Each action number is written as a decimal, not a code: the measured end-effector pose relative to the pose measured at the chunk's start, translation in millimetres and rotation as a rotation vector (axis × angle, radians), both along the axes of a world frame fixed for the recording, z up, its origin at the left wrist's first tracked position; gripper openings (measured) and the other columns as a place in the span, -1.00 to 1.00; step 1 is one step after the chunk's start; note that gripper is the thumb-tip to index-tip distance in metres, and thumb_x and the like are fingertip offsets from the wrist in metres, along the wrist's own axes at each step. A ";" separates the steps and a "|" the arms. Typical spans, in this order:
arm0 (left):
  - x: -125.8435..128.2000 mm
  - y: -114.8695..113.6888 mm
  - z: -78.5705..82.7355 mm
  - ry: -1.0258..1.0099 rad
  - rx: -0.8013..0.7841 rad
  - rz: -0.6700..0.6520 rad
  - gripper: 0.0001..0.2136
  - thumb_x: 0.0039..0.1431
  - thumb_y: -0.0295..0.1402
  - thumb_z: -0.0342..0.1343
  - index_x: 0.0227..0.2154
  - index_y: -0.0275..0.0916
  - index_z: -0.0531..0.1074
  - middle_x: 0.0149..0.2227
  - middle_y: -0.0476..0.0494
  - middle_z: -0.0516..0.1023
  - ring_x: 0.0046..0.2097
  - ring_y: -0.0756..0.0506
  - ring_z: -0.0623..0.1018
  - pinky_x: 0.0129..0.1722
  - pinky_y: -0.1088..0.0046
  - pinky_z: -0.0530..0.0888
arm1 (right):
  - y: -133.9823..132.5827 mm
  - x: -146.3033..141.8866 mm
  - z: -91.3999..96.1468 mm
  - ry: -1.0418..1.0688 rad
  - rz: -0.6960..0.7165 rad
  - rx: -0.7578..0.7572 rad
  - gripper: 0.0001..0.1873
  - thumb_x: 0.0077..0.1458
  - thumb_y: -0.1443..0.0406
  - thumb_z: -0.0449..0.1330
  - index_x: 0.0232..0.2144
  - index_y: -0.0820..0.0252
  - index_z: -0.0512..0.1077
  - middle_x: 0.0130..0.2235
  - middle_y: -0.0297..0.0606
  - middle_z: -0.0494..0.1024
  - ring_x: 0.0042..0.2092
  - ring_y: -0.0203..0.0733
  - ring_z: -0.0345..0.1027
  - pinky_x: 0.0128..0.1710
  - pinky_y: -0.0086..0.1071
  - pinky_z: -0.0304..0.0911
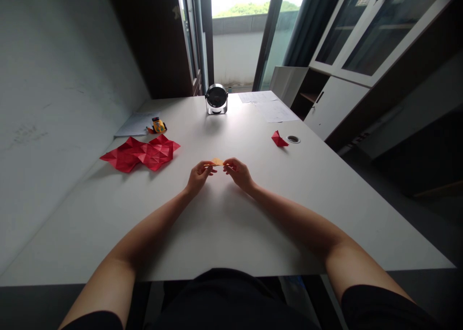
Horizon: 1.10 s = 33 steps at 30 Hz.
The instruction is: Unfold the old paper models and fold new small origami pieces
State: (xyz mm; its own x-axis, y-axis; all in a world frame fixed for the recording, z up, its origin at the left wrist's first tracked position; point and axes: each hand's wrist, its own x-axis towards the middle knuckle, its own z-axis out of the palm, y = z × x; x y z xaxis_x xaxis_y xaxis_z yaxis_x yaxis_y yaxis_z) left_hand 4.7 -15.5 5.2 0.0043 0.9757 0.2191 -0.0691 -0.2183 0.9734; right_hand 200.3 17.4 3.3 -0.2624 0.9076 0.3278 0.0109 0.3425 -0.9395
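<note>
Both my hands meet over the middle of the white table (224, 224). My left hand (198, 174) and my right hand (238, 172) each pinch one end of a small orange folded paper (217, 161) held between them just above the tabletop. The fingers of both hands are closed on it. A pile of creased red paper sheets (142, 153) lies to the left of my left hand. One small folded red paper piece (279, 139) rests to the right, beyond my right hand.
A small round desk fan (216, 99) stands at the table's far edge. A yellow toy (158, 125) sits on a grey sheet (136, 124) at the far left. White papers (269, 105) lie far right, near a cable hole (293, 139). A wall runs along the left; cabinets stand right.
</note>
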 end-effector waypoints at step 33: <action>-0.9 -4.2 -3.8 0.445 0.020 0.006 -0.64 0.40 -0.13 -0.07 0.06 -0.17 0.47 -0.16 -0.12 0.65 -0.30 -0.10 0.67 -0.25 0.38 0.52 | -4.8 1.1 0.0 -0.247 -0.057 0.144 -0.70 0.25 0.05 0.18 -0.11 0.09 0.49 -0.38 -0.32 0.62 -0.36 -0.25 0.48 -0.29 -0.39 0.30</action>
State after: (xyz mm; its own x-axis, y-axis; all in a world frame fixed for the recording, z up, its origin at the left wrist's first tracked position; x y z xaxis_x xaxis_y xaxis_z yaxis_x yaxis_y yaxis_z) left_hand 3.9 -19.7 1.4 0.0970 0.9716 0.2161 0.3570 -0.2366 0.9036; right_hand 201.4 12.6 3.3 -0.3001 0.8717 0.3874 0.2562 0.4648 -0.8475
